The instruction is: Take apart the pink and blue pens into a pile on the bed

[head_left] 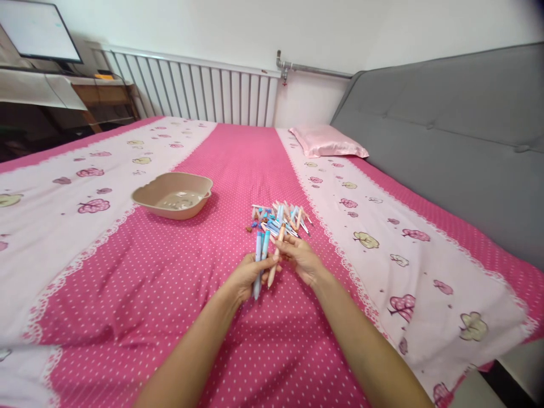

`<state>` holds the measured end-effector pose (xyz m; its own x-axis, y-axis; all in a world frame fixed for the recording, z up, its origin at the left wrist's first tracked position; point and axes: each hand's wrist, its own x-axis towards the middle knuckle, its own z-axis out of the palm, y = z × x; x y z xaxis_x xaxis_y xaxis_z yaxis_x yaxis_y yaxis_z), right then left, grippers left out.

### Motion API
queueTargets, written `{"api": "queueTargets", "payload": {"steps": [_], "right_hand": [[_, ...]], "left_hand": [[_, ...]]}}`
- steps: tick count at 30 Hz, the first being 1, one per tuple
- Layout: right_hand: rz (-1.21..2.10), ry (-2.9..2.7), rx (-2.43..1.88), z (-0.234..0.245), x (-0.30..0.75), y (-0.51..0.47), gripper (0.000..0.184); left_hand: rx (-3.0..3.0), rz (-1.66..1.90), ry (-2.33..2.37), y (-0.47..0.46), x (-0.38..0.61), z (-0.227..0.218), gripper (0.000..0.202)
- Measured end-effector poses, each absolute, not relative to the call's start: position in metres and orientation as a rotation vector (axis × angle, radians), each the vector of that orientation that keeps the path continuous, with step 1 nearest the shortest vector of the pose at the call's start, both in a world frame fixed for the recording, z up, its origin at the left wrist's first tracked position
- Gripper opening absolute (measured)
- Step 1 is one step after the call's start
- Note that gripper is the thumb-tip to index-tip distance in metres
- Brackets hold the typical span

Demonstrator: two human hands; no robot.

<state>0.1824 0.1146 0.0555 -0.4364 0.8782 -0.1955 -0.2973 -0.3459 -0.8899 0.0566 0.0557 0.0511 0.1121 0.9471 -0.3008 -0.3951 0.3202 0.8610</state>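
Note:
My left hand is closed round a few blue and light-blue pens, which stand nearly upright with their tips pointing down toward me. Beside them, a peach pen with an orange end is pinched by the fingers of my right hand. The left fingertips reach its lower part too. Just beyond both hands, a loose pile of pens in white, peach and blue lies on the pink bedspread. Small blue and brown pieces, too small to name, lie at the pile's left edge.
A beige plastic basin sits on the bed to the left, with a few light marks or small things inside. Farther off are a pink pillow, a grey padded headboard, a white radiator and a desk with a monitor.

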Motion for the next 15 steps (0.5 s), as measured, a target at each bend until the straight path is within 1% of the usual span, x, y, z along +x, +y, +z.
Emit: {"api": "queueTargets", "payload": {"steps": [9, 11, 14, 15], "right_hand": [[1.811, -0.678, -0.86, 0.066, 0.202, 0.134, 0.011], [1.903, -0.675, -0.86, 0.067, 0.205, 0.134, 0.01], [2.125, -0.799, -0.868, 0.064, 0.201, 0.127, 0.003], [2.169, -0.866, -0.865, 0.063, 0.198, 0.124, 0.007]], "left_hand": [[0.672, 1.066, 1.048, 0.053, 0.058, 0.057, 0.015], [0.669, 1.063, 1.046, 0.054, 0.057, 0.056, 0.016], [0.704, 1.065, 1.039, 0.055, 0.056, 0.053, 0.021], [0.715, 1.067, 1.034, 0.055, 0.056, 0.052, 0.023]]}}
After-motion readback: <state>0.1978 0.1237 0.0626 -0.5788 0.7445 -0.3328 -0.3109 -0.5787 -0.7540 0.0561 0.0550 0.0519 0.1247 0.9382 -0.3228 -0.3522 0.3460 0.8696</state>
